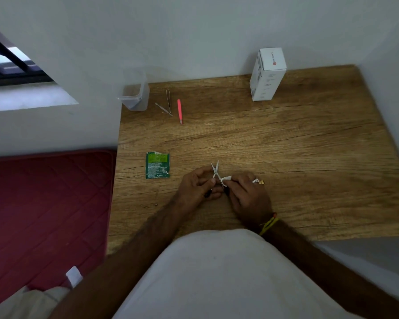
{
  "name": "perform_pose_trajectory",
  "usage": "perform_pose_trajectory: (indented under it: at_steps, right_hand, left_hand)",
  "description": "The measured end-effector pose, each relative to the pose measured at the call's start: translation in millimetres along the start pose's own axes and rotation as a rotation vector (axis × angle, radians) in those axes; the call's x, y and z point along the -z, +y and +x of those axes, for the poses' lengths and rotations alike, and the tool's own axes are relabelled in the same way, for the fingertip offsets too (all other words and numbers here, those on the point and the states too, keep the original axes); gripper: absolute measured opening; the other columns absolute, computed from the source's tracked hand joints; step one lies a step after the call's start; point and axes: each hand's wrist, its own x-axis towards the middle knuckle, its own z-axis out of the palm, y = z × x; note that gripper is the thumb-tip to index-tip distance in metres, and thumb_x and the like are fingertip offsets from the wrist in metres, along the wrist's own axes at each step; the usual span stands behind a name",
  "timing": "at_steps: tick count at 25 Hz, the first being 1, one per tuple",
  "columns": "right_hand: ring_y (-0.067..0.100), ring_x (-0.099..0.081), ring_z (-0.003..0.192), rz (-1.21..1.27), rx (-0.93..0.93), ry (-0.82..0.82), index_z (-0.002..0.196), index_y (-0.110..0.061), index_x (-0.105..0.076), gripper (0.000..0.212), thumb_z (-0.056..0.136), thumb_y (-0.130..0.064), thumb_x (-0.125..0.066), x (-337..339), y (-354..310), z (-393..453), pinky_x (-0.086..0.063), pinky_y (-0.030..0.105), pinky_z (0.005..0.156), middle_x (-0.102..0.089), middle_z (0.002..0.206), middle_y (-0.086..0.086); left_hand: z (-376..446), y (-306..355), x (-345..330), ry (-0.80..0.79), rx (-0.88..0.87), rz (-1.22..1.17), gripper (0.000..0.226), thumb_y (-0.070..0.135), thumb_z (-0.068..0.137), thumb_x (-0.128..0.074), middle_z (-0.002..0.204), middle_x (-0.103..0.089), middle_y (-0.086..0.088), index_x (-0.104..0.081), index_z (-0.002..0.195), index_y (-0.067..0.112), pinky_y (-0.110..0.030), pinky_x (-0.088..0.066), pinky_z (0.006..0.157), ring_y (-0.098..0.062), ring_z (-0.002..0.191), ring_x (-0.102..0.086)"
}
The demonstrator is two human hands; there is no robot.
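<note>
View from above of a person seated at a wooden table [286, 139], both bare hands meeting near its front edge. The left hand [197, 185] has its fingers curled round the dark handles of a small pair of scissors [215, 169]. The steel blades point away from the person and stand slightly apart in a narrow V. The right hand [247, 194] pinches a small white piece [225, 179], perhaps a folded wipe, between thumb and fingertips and holds it against the scissors just below the blades. This hand wears rings [258, 181], and a yellow and red thread band [268, 224] circles its wrist.

To the left of the hands lies a green sachet [157, 165], flat, its top edge torn open. Its white print is too small to read.

At the far left of the table stands a clear plastic container [134, 99]. Beside it lie steel tweezers [167, 103] and pink tweezers [179, 110].

At the far right a white box [267, 74] stands upright against the wall. It carries a small red square logo and grey lettering that cannot be made out.

A dark red quilted mattress [44, 215] lies left of the table.
</note>
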Motion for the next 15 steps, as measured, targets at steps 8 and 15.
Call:
perform_pose_trajectory:
  at_steps: [8,15]
  right_hand:
    - [0.03,-0.063,0.086,-0.011,0.021,-0.031,0.106,-0.005,-0.072,0.022,0.097,-0.012,-0.053,-4.8,2.5,-1.8,-0.05,0.044,0.075,-0.069,0.096,0.01]
    - [0.03,-0.063,0.084,-0.006,0.041,-0.037,0.106,-0.003,-0.072,0.02,0.096,-0.01,-0.056,-6.1,3.6,-3.1,-0.051,0.044,0.074,-0.069,0.095,0.012]
  left_hand:
    - [0.1,0.4,0.6,0.006,-0.019,0.011,0.036,-0.004,0.097,-0.055,0.105,-0.075,-0.016,-0.055,0.132,0.007,-0.036,-0.062,0.079,-0.02,0.081,-0.075]
    - [1.0,-0.8,0.4,0.013,-0.024,0.006,0.035,-0.003,0.097,-0.055,0.109,-0.073,-0.021,-0.056,0.13,0.009,-0.037,-0.062,0.08,-0.023,0.084,-0.075]
